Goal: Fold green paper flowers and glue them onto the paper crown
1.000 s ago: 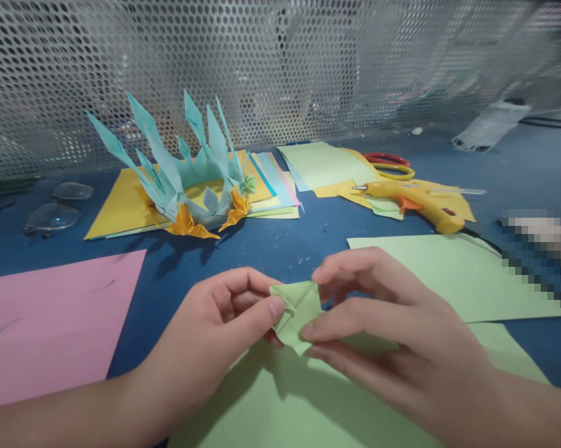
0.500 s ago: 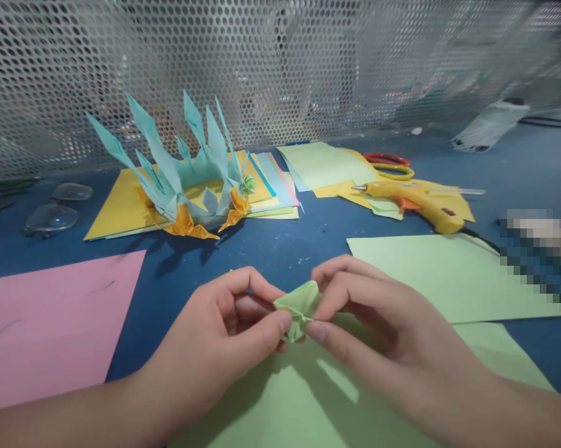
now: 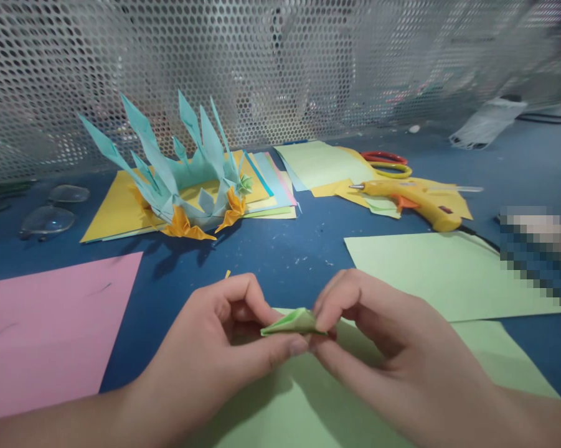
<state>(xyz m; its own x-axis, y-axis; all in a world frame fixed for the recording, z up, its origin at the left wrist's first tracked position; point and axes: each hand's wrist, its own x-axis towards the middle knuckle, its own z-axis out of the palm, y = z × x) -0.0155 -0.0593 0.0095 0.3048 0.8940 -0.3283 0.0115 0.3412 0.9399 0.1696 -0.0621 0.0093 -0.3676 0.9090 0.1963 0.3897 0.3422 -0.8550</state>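
Between both hands is a small folded piece of light green paper [image 3: 293,322], seen nearly edge-on with a narrow fold gaping along its top. My left hand [image 3: 219,342] pinches its left side, thumb along the near edge and index finger behind. On the right end, my right hand [image 3: 383,348] grips it between thumb and bent fingers. Some fingertips are hidden behind the paper. Beneath the hands lies a green paper sheet [image 3: 308,398]. Beyond them stands a pale blue paper crown [image 3: 187,171] with tall points and orange folded pieces around its base.
Yellow sheets [image 3: 107,211] lie under the crown. Eyeglasses [image 3: 51,219] and a pink sheet [image 3: 60,330] are on the left. On the right are a yellow glue gun [image 3: 415,196], scissors [image 3: 387,163] and a green sheet [image 3: 439,274]. A perforated metal panel [image 3: 261,68] rises behind.
The folded green paper has tipped from showing its broad face to nearly edge-on, and sits slightly lower. Both hands keep hold of it, the left thumb reaching farther right.
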